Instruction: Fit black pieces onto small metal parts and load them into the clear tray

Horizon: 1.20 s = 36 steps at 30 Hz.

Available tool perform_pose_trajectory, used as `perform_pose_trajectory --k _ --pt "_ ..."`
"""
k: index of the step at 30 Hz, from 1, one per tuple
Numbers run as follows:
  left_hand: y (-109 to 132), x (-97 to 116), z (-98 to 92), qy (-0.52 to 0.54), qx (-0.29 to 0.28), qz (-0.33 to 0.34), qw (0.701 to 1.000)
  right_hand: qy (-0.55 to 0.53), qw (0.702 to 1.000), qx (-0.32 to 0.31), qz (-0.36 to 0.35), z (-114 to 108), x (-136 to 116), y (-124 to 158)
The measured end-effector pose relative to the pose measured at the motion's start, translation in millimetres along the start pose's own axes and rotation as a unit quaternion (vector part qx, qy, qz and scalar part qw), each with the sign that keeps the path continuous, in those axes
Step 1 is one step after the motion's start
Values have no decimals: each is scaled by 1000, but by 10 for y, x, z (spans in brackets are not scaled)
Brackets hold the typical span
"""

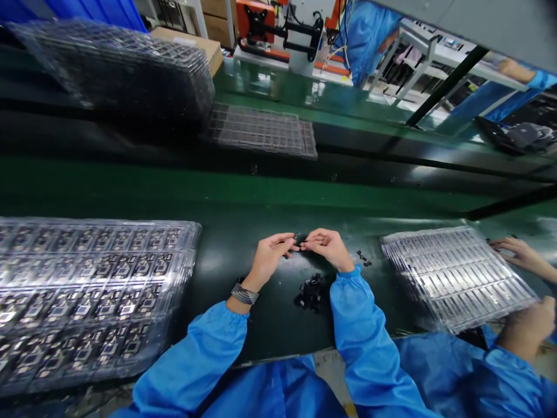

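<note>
My left hand (270,254) pinches a small circuit board (297,237) by its edge, just above the dark green work surface. Close beside it, my right hand (327,247) has its fingertips closed on a tiny black piece (303,244), whose exact kind is too small to make out. The two hands nearly meet at the fingertips. Below them lies a loose pile of small black parts (310,293). A few similar black parts (364,259) rest to the right of my right wrist.
Stacked clear trays filled with circuit boards (194,247) stand at the left. At the right is a stack of clear slotted trays (461,276), beside a co-worker's hands (517,253). More clear trays (265,129) sit on the raised shelf behind, near a tall tray stack (130,72).
</note>
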<state>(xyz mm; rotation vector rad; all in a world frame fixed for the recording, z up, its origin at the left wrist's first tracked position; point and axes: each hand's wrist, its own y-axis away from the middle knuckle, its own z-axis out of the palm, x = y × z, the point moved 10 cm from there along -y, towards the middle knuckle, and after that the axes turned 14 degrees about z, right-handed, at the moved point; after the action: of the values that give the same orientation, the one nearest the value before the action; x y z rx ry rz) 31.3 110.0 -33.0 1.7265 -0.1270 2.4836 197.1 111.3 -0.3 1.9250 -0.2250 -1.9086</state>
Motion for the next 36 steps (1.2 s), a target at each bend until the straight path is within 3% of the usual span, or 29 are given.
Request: perform_pose_trajectory --k 5,9,13,24,32,36 --pt "48 151 3 -135 13 119 984 25 999 17 -29 -9 -15 -16" --pt "134 399 33 -259 22 245 934 108 988 73 -85 42 -97 9" --pt "205 532 87 -317 18 305 898 180 966 119 -141 140 -185 71" --pt "269 581 162 -377 7 344 860 270 923 170 -216 265 -341 239" --pt "305 663 182 -398 16 363 843 265 916 205 -222 252 -316 277" --pt "319 692 200 -404 13 377 833 219 929 216 -205 195 -286 257"
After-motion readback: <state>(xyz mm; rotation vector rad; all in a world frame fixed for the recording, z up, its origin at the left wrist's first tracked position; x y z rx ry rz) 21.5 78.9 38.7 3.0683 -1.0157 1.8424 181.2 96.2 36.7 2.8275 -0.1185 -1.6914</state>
